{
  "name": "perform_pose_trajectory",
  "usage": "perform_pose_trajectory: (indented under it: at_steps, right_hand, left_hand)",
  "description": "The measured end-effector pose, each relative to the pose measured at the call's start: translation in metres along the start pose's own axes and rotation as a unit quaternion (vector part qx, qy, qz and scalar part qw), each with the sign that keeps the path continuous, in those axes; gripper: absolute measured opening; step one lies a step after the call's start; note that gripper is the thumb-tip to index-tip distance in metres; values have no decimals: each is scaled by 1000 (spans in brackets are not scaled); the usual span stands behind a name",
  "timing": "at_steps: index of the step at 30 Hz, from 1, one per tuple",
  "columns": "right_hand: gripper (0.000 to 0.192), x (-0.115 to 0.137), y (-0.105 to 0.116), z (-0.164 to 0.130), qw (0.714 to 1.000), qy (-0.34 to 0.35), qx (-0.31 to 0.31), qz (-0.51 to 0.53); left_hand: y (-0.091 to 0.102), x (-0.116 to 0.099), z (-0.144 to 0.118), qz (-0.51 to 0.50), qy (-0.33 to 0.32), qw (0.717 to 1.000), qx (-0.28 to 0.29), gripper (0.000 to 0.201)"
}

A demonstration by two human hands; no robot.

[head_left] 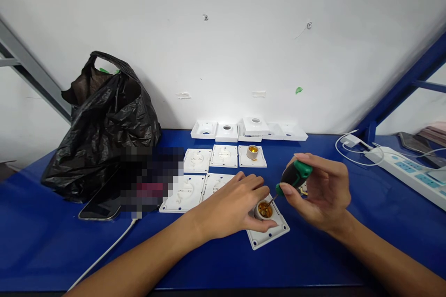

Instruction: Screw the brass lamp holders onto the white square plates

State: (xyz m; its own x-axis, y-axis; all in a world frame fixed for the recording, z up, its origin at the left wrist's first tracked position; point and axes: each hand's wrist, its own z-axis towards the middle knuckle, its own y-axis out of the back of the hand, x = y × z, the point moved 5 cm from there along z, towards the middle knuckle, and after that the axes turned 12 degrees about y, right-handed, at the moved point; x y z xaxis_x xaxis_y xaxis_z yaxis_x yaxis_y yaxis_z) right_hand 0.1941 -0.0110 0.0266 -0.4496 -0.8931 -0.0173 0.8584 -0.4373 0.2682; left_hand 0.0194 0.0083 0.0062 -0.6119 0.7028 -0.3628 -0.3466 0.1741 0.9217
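Note:
A green and black screwdriver [296, 177] is gripped in my right hand [325, 192], tilted so its shaft runs down to the left into a lamp socket [264, 210]. The socket has a brass-coloured inside and a pale outer ring, and sits on a square white base plate [259, 240] lying askew on the table. My left hand [240, 204] wraps its fingers and thumb around the socket, hiding part of the plate. The screwdriver's tip is inside the socket; whether it meets a screw I cannot tell. Small metal parts [304, 190] show partly behind my right hand.
White base plates [182, 193] lie left of my hands; one farther back carries another socket [252, 151]. Several white covers [227, 133] line the wall. A black plastic bag [108, 130] and a phone [101, 199] are at left, a power strip [411, 171] at right on the blue table [216, 269].

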Motion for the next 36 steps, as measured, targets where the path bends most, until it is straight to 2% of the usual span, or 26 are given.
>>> perform_pose_trajectory:
  at_steps: [9, 25, 29, 36]
  right_hand:
    - [75, 1, 0, -2, 1000, -21, 7, 8]
    - [77, 3, 2, 2, 999, -15, -6, 34]
    - [79, 3, 0, 2, 998, -29, 9, 54]
    - [79, 9, -2, 3, 999, 1, 22, 33]
  left_hand:
    - [0, 0, -1, 2, -5, 1000, -10, 40]
    - [0, 0, 0, -2, -8, 1000, -9, 40]
    - [0, 1, 0, -11, -12, 1000, -6, 39]
    - [0, 1, 1, -28, -3, 1000, 5, 39]
